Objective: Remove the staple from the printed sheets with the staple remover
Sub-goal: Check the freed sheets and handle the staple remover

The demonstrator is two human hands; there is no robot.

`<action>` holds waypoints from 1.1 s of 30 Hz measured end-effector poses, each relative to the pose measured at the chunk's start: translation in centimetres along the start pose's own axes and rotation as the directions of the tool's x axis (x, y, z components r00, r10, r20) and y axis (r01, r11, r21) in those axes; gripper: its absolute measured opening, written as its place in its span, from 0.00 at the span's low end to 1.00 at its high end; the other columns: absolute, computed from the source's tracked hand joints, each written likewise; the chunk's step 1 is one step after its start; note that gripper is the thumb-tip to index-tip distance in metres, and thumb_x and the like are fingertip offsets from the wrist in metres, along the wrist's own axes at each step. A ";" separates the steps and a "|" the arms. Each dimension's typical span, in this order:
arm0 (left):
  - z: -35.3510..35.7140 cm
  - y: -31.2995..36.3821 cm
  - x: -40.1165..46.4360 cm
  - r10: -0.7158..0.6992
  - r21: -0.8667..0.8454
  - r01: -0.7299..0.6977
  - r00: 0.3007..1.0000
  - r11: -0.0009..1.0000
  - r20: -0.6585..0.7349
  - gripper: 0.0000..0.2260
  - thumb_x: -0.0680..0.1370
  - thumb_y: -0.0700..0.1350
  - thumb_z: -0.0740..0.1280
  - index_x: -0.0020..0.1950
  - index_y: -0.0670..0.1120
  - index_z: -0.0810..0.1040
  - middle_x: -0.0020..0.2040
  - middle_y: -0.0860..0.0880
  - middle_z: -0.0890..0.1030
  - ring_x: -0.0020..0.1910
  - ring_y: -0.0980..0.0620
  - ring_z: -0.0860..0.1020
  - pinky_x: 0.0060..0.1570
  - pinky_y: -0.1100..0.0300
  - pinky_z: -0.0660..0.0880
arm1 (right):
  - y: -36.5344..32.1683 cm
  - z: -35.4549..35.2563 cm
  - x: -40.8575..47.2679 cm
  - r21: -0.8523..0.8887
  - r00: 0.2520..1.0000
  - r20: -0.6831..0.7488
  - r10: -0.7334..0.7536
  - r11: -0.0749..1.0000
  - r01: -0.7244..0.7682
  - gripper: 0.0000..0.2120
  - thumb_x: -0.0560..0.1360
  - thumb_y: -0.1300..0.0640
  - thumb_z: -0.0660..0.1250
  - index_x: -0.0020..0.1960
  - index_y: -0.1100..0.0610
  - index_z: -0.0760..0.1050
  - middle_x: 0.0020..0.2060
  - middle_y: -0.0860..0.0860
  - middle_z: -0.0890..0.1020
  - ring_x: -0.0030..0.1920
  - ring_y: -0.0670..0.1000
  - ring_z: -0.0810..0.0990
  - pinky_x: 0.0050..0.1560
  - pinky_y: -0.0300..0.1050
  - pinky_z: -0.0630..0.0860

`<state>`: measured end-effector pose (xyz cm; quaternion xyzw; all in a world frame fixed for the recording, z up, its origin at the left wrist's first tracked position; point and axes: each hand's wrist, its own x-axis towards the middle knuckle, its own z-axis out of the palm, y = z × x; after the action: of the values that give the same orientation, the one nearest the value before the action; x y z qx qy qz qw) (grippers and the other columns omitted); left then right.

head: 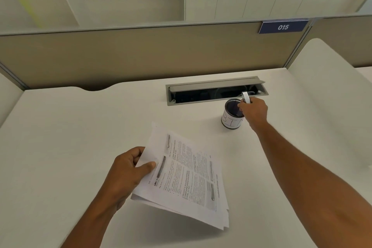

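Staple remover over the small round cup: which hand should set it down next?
Right. The right hand grips the silver staple remover above the small round labelled cup; the left hand holds the printed white sheets.

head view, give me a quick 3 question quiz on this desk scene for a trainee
1. True or false: the left hand holds the printed sheets lifted off the desk.
2. The right hand is over which thing? A) the cup marked BIN B) the number sign C) the sheets
3. Fill in: the right hand grips a small ______ tool.

Key: 1 true; 2 A; 3 silver, probably the staple remover. The staple itself cannot be made out.
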<state>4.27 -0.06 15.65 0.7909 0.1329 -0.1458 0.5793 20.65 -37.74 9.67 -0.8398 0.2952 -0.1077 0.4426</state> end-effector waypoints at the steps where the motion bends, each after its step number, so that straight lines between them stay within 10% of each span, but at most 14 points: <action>1: 0.0 -0.1 0.1 -0.001 0.008 0.001 1.000 1.000 -0.002 0.10 0.76 0.38 0.73 0.53 0.50 0.83 0.46 0.52 0.88 0.43 0.50 0.87 0.45 0.52 0.83 | -0.1 0.1 0.1 -0.023 1.000 0.003 -0.012 1.000 0.012 0.04 0.74 0.58 0.70 0.46 0.59 0.81 0.37 0.54 0.82 0.39 0.55 0.80 0.42 0.47 0.77; 17: -1.0 0.6 -1.4 0.149 0.228 -0.150 0.989 0.962 0.022 0.11 0.77 0.41 0.72 0.54 0.56 0.81 0.49 0.55 0.86 0.45 0.51 0.85 0.47 0.50 0.84 | 1.1 0.3 -7.9 0.064 0.984 0.173 -0.033 0.998 0.022 0.20 0.75 0.45 0.59 0.37 0.61 0.74 0.35 0.54 0.81 0.37 0.55 0.76 0.41 0.49 0.73; 22: -1.3 1.2 -2.5 0.252 0.288 -0.256 0.966 0.923 0.052 0.10 0.77 0.41 0.71 0.54 0.56 0.82 0.48 0.56 0.86 0.47 0.54 0.84 0.46 0.55 0.81 | 6.2 1.2 -11.2 -0.202 0.963 0.270 -0.011 0.977 0.068 0.14 0.76 0.57 0.61 0.32 0.57 0.64 0.29 0.52 0.72 0.33 0.54 0.69 0.32 0.46 0.62; 33: -2.6 3.8 -5.0 0.426 0.405 -0.446 0.893 0.798 0.146 0.13 0.80 0.42 0.67 0.58 0.59 0.82 0.53 0.58 0.84 0.52 0.53 0.82 0.52 0.52 0.80 | 13.0 2.3 -16.1 -0.485 0.975 0.201 -0.091 0.856 0.180 0.12 0.79 0.57 0.61 0.49 0.65 0.78 0.46 0.63 0.76 0.48 0.65 0.76 0.45 0.51 0.71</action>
<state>1.29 1.09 21.61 0.9038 -0.1017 -0.0530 0.4123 3.58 -32.33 -0.84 -0.9506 0.2139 0.0139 0.2245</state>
